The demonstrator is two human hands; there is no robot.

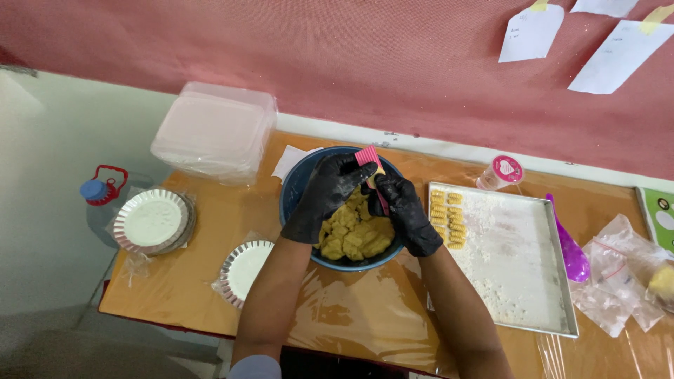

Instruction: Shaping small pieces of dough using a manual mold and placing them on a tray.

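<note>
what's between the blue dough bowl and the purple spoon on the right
In the head view, the floured metal tray lies between the blue bowl and the purple spoon, with rows of small yellow dough pieces.

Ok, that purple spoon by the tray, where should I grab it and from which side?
Take the purple spoon by its narrow handle, the end pointing toward the wall. Come from above: it lies flat between the floured metal tray and the plastic bags, so both sides are crowded, and the wide bowl end sits nearer you.

Head view, steeply down, close above table (210,295)
</note>
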